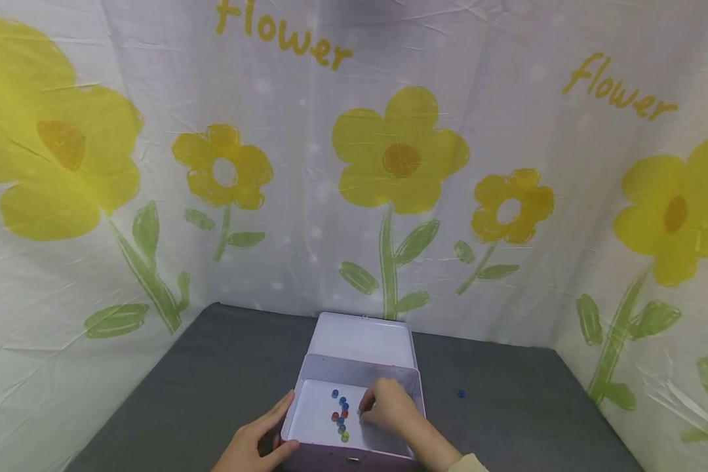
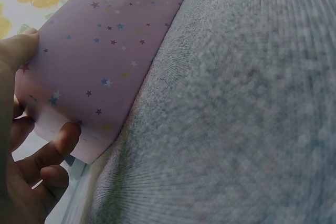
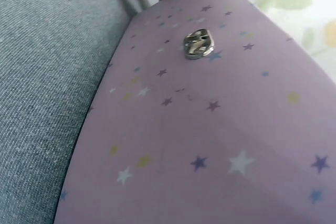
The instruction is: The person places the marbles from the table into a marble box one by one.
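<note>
A lilac metal box (image 2: 105, 51) with printed stars stands with its lid (image 1: 362, 337) folded back. In the head view, several small beads, blue, red, green and yellow-green, form a loose line on its white floor (image 1: 309, 410). My left hand (image 1: 258, 440) grips the front left corner, thumb at the front rim and fingers along the left side. My right hand (image 1: 389, 408) reaches inside over the right wall, thumb and fingertips pinched together low over the floor. A small pale bead (image 1: 359, 412) shows at those fingertips, mostly hidden.
One blue bead (image 1: 461, 393) lies on the dark grey tabletop (image 1: 495, 419) to the right of the box. A silver clasp (image 3: 198, 44) sticks out from the box front. Behind the table hangs a white curtain (image 1: 307, 262) with yellow flowers.
</note>
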Motion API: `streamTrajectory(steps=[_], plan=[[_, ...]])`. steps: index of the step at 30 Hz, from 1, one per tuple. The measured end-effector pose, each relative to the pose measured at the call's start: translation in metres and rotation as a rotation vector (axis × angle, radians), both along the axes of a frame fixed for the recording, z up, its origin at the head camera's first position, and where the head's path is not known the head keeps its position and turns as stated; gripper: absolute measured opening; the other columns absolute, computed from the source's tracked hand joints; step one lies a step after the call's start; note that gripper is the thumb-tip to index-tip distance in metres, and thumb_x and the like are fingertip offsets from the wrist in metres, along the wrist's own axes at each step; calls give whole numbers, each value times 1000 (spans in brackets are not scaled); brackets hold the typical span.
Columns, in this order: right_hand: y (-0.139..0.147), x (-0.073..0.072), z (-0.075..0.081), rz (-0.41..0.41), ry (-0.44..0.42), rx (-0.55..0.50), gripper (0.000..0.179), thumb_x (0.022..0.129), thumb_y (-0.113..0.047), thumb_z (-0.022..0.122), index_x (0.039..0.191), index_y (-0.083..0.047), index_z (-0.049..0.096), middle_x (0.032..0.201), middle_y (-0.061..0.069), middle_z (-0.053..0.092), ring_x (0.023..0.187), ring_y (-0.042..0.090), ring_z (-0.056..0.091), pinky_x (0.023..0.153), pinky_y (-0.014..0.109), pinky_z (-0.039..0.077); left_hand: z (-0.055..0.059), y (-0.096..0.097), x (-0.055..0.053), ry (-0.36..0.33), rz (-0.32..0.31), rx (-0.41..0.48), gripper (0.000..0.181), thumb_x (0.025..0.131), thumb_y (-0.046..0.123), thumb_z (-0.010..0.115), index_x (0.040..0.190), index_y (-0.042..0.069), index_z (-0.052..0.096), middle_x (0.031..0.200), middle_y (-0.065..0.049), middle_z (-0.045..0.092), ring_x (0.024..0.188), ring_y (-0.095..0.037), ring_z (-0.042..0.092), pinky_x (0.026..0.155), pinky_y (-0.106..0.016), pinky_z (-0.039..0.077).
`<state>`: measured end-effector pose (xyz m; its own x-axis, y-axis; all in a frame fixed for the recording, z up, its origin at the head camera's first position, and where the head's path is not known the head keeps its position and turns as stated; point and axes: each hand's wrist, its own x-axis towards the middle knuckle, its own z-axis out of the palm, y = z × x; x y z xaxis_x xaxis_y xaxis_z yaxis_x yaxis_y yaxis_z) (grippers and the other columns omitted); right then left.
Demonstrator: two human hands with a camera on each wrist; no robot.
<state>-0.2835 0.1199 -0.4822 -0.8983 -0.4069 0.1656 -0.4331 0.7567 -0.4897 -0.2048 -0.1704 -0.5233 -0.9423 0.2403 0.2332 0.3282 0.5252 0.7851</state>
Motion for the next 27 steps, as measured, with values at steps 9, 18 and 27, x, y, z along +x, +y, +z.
streamTrajectory(steps=[9,18,27], plan=[[2,-1,5,-33,30,-25,14,75,-7,90,87,-10,84,83,-2,79,82,21,72,76,41,58,-4,-3,-2,30,-37,26,77,97,40,78,159,7,48,162,-18,47,117,-8,58,83,-20,52],[36,-5,22,-153,94,-377,21,86,-10,88,105,-4,82,78,5,76,41,1,36,41,19,32,-5,-1,-1,38,-68,44,76,98,38,78,158,3,48,161,-22,45,107,-4,56,75,-20,49],[112,-16,4,-394,262,-389,26,84,-11,90,108,-7,83,62,-4,68,44,3,43,43,23,36,-2,-2,1,66,-26,-11,76,97,43,78,158,8,51,161,-12,49,138,-31,58,101,-33,56]])
